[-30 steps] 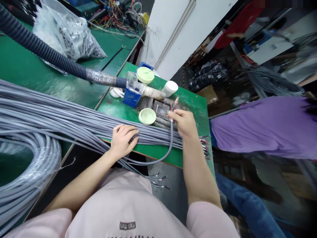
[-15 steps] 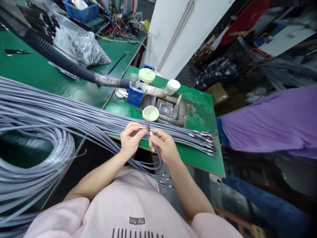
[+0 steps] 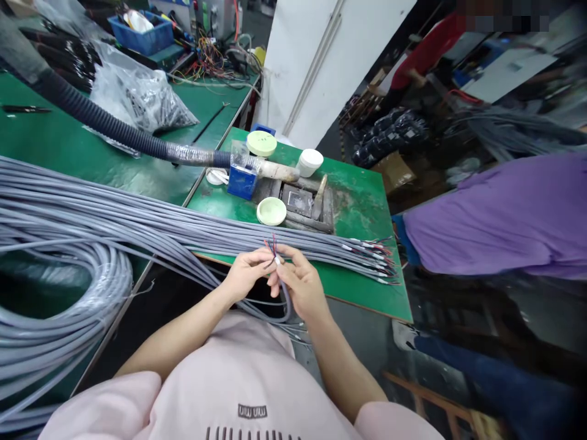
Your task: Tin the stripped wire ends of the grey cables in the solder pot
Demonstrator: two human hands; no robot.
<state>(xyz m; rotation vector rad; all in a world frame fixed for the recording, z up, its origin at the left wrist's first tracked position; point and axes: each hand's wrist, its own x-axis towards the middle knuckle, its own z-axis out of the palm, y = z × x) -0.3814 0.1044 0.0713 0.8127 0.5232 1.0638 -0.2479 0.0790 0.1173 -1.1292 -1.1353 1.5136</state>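
Observation:
My right hand [image 3: 303, 282] is closed around the end of a grey cable [image 3: 285, 296], just below a white band where its jacket stops. From that end, thin red, blue and dark wires [image 3: 274, 245] fan out upward. My left hand [image 3: 245, 275] pinches at one or more of these wires with thumb and forefinger; which ones is hidden by the fingers. Behind both hands, a thick bundle of grey cables [image 3: 220, 235] runs across the green bench, its stripped wire ends [image 3: 378, 260] lying to the right.
A solder pot [image 3: 300, 201] is set in the bench beyond the bundle, beside a pale green dish [image 3: 271, 211], a blue box [image 3: 242, 182] and a white jar [image 3: 310, 161]. A ribbed hose [image 3: 137, 137] crosses from the left. A person in purple [image 3: 495, 217] is at right.
Both hands have come slightly lower and nearer to my body with the cable end. Its wires now stand more spread out. The whole view has shifted a little.

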